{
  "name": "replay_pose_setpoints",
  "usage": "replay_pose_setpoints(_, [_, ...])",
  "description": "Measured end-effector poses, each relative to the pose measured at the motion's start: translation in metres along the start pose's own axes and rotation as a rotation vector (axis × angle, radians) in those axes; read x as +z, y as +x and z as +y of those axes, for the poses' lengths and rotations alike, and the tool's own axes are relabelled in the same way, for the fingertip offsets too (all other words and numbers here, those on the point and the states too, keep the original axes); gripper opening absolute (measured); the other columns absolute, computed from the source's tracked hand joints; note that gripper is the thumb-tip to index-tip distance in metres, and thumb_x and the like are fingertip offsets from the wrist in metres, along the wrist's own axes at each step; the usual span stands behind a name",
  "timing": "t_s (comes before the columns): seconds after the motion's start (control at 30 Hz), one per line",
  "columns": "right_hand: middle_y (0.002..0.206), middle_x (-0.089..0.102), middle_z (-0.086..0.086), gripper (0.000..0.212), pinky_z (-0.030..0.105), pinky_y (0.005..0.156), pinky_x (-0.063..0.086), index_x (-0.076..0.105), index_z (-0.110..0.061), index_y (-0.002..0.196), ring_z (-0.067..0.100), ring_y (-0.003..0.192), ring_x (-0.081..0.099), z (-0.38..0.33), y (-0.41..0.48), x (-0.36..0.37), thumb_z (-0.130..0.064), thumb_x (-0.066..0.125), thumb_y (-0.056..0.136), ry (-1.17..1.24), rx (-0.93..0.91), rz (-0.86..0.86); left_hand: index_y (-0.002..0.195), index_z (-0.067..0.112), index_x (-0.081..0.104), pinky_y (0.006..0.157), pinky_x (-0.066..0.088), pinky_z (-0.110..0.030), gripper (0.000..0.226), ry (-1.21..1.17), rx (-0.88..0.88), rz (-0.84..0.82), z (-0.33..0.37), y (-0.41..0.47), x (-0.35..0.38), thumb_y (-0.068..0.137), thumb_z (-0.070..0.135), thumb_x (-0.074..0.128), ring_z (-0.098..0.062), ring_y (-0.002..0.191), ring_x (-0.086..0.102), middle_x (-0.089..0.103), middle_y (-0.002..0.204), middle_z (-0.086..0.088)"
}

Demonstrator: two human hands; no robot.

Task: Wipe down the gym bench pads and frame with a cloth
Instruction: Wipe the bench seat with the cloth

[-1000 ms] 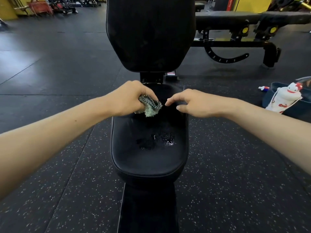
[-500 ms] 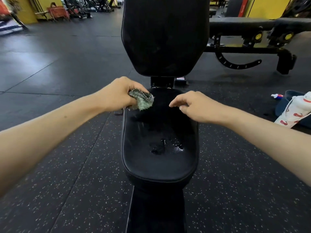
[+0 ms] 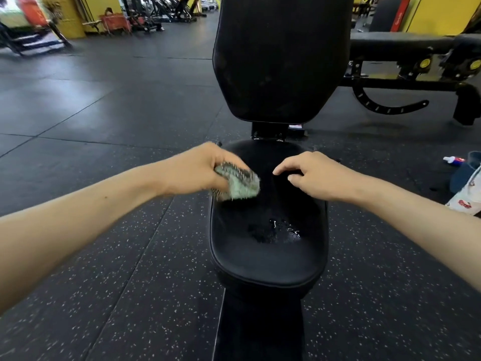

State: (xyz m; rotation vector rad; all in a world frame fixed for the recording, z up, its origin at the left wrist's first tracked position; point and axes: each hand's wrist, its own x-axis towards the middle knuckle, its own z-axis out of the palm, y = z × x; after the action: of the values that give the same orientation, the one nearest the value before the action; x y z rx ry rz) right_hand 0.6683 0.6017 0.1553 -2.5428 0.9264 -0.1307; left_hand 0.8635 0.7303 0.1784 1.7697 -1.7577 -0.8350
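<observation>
Cloth (image 3: 238, 184) has slid nearer along the seat pad's (image 3: 268, 259) left edge, bunched in the gripping left hand (image 3: 203, 168). Right hand (image 3: 316, 177) is empty, fingers loosely curled over the pad's rear. Step: wiping seat. Droplets (image 3: 285, 230) mid-pad likely want the next pass. Blue tub (image 3: 464, 175) far right; white printed item (image 3: 467, 200) against it, whether inside cannot tell.

Left hand (image 3: 200, 169) grips a bunched green cloth (image 3: 238, 182) at the seat pad's (image 3: 268, 256) left edge. Right hand (image 3: 316, 175) hovers over the pad, fingers loosely curled. Wet spots (image 3: 281, 230) mid-pad.
</observation>
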Motion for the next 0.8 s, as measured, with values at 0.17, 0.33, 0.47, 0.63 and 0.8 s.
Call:
replay_pose_setpoints(0.17, [0.136, 0.057, -0.004, 0.04, 0.015, 0.091, 0.031, 0.06, -0.023, 0.127, 0.011, 0.124, 0.049, -0.003, 0.001, -0.001, -0.004, 0.045, 0.096, -0.047, 0.002, -0.018, 0.094, 0.013, 0.074, 0.071, 0.056, -0.03, 0.036, 0.153, -0.1, 0.288, -0.025, 0.016, -0.002, 0.073, -0.014, 0.061, -0.009, 0.069, 0.062, 0.074, 0.084, -0.006])
replay_pose_setpoints(0.33, [0.136, 0.056, -0.005, 0.04, 0.012, 0.086, 0.028, 0.06, -0.023, 0.127, 0.011, 0.126, 0.048, -0.001, 0.0, -0.001, -0.004, 0.045, 0.096, -0.023, 0.009, -0.017, 0.096, 0.016, 0.074, 0.059, 0.049, -0.015, 0.037, 0.222, -0.074, 0.281, -0.021, 0.01, 0.014, 0.074, -0.01, 0.06, 0.004, 0.057, 0.055, 0.071, 0.08, -0.001])
replay_pose_setpoints(0.47, [0.134, 0.058, -0.006, 0.04, 0.014, 0.09, 0.03, 0.061, -0.022, 0.127, 0.009, 0.126, 0.049, -0.001, 0.002, -0.002, -0.002, 0.044, 0.096, 0.0, 0.016, -0.015, 0.094, 0.025, 0.073, 0.069, 0.041, -0.01, 0.038, 0.146, -0.092, 0.082, -0.009, -0.002, 0.012, 0.074, -0.006, 0.066, -0.002, 0.074, 0.059, 0.073, 0.08, 0.001])
replay_pose_setpoints(0.63, [0.129, 0.062, -0.003, 0.04, 0.02, 0.098, 0.036, 0.063, -0.021, 0.123, 0.011, 0.122, 0.053, 0.001, 0.007, 0.0, 0.0, 0.045, 0.094, 0.014, 0.02, 0.011, 0.085, 0.012, 0.072, 0.061, 0.048, -0.016, 0.022, 0.236, -0.072, 0.336, -0.008, -0.003, 0.009, 0.074, -0.005, 0.064, -0.005, 0.065, 0.062, 0.069, 0.072, 0.001])
replay_pose_setpoints(0.8, [0.129, 0.062, -0.003, 0.041, 0.024, 0.101, 0.039, 0.064, -0.023, 0.121, 0.012, 0.121, 0.054, 0.003, 0.007, 0.001, 0.0, 0.044, 0.093, 0.013, 0.019, 0.023, 0.091, 0.016, 0.072, 0.07, 0.049, -0.036, 0.036, 0.416, -0.214, 0.501, -0.002, -0.011, 0.041, 0.07, -0.002, 0.049, -0.036, 0.08, 0.057, 0.066, 0.079, -0.009])
